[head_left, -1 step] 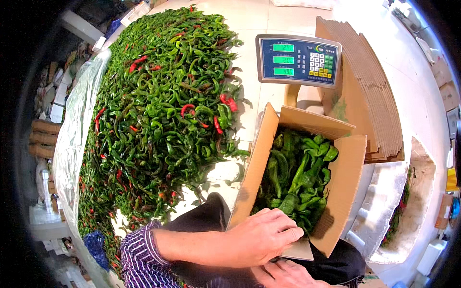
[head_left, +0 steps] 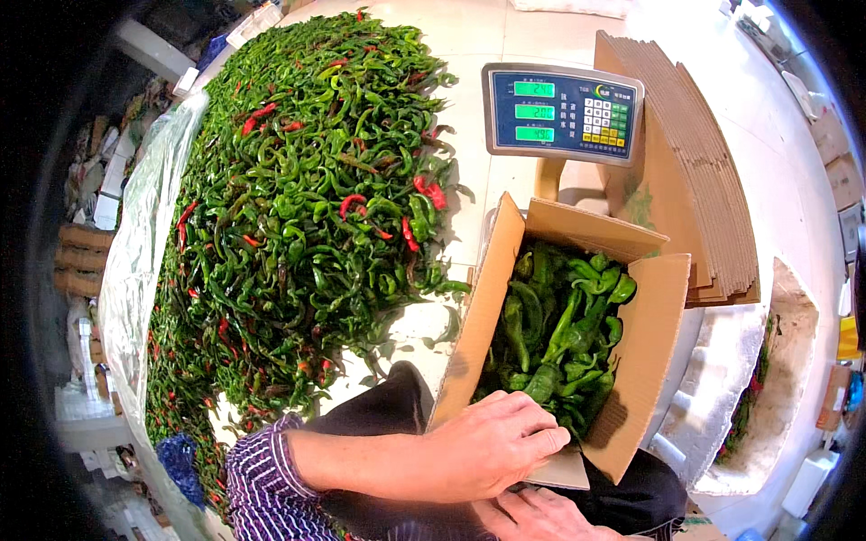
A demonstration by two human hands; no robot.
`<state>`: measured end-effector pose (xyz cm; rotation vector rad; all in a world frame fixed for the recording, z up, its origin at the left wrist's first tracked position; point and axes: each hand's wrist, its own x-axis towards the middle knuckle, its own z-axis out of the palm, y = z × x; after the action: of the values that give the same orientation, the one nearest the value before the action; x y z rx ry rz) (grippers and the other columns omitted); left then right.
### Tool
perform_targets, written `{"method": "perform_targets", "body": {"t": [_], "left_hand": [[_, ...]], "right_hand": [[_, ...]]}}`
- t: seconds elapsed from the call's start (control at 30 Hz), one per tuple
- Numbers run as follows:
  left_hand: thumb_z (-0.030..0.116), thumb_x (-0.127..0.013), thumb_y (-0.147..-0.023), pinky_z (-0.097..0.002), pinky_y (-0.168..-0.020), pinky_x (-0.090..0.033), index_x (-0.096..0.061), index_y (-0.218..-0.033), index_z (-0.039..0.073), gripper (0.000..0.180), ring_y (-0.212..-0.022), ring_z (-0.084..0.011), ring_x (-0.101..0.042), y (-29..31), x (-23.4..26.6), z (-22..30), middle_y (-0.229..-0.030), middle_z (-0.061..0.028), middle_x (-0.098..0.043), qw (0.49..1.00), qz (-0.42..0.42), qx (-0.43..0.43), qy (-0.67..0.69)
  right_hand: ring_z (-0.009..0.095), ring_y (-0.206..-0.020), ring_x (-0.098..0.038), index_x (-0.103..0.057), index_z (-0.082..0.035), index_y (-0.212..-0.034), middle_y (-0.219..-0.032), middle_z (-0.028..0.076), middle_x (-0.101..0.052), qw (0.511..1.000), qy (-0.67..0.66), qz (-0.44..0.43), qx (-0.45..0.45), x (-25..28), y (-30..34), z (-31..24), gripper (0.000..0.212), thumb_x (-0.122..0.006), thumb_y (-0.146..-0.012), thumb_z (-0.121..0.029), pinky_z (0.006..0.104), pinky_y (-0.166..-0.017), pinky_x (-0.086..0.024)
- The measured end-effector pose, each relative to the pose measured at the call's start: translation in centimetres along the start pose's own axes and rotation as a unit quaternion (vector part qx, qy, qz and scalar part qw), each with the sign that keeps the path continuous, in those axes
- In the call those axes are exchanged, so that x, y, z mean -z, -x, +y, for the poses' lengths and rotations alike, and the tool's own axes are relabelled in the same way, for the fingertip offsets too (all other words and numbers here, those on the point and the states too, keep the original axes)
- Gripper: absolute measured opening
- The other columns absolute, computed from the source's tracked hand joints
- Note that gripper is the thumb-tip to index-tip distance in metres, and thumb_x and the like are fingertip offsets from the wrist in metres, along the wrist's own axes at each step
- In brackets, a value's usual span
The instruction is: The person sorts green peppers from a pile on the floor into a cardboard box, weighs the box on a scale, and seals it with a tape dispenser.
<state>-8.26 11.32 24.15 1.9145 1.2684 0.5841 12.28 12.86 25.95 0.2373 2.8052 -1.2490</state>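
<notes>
An open cardboard box [head_left: 657, 338], partly filled with large green peppers [head_left: 568, 334], stands in front of me. My left hand [head_left: 501, 446] rests at the box's near edge, its fingers bent and pressed together. Whatever they grip, if anything, is hidden beneath the hand. Just below it, at the lower edge of the view, my right hand [head_left: 546, 516] lies with fingers stretched out, near the dark cloth of my leg [head_left: 631, 491]. Part of that hand is cut off by the frame.
A large heap of green and red peppers [head_left: 307, 207] covers the floor at left, beside clear plastic sheeting [head_left: 144, 261]. Behind the box stands a scale display [head_left: 564, 114] with lit green readouts. Flattened cardboard boxes [head_left: 695, 171] lean at right, near a white foam box [head_left: 785, 397].
</notes>
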Motion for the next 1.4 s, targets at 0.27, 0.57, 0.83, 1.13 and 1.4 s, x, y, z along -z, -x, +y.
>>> {"method": "perform_targets", "body": {"t": [0.27,0.57,0.83,1.13,1.4], "left_hand": [[0.011,-0.064,-0.084,-0.0423,-0.09,-0.049,-0.055,-0.123,0.002,0.041,-0.106,-0.0329,-0.058,1.3,3.0,-0.8,-0.115,-0.0145,-0.06,1.0,0.0,-0.003,-0.008],[0.019,-0.059,-0.094,-0.0323,-0.081,-0.053,-0.066,-0.111,0.0,0.026,-0.088,-0.0209,-0.068,21.0,-1.1,-16.1,-0.099,-0.013,-0.071,0.832,0.338,0.436,0.067],[0.016,-0.063,-0.087,-0.0337,-0.071,-0.054,-0.072,-0.103,0.003,0.022,-0.074,-0.0209,-0.07,35.4,-22.1,-19.2,-0.082,-0.0133,-0.072,0.684,0.321,0.614,0.23],[0.007,-0.058,-0.089,-0.0414,-0.073,-0.054,-0.069,-0.1,0.001,0.016,-0.08,-0.0353,-0.067,21.9,-16.2,-27.8,-0.092,-0.0193,-0.069,0.859,0.374,0.349,0.014],[0.002,-0.058,-0.08,-0.0425,-0.087,-0.05,-0.06,-0.115,0.003,0.035,-0.104,-0.034,-0.057,5.0,-10.5,-36.8,-0.111,-0.0162,-0.06,0.898,0.334,0.207,-0.196]], "right_hand": [[0.03,-0.101,-0.059,-0.054,-0.002,-0.128,-0.109,0.014,-0.058,0.998,-0.02,-0.066,-0.015,0.9,-1.2,-0.2,0.046,-0.059,-0.083,-0.011,0.0369,-0.087,-0.049],[0.027,-0.089,-0.062,-0.054,-0.009,-0.128,-0.096,0.01,-0.058,0.987,0.01,-0.155,-0.044,-1.1,-2.4,-1.2,0.041,-0.063,-0.089,-0.019,0.038,-0.075,-0.051],[0.032,-0.088,-0.064,-0.06,-0.006,-0.119,-0.095,0.013,-0.061,0.956,0.065,-0.272,-0.09,-5.1,-5.5,-0.4,0.032,-0.058,-0.088,-0.014,0.0396,-0.077,-0.053],[0.04,-0.095,-0.064,-0.058,-0.002,-0.124,-0.104,0.021,-0.063,0.958,-0.227,-0.054,-0.17,-15.8,-12.3,3.0,0.037,-0.06,-0.086,0.003,0.0418,-0.079,-0.052],[0.041,-0.096,-0.065,-0.059,-0.004,-0.122,-0.106,0.022,-0.065,0.964,-0.2,-0.018,-0.175,-23.3,-16.5,9.1,0.036,-0.061,-0.086,-0.003,0.0438,-0.081,-0.053]]}}
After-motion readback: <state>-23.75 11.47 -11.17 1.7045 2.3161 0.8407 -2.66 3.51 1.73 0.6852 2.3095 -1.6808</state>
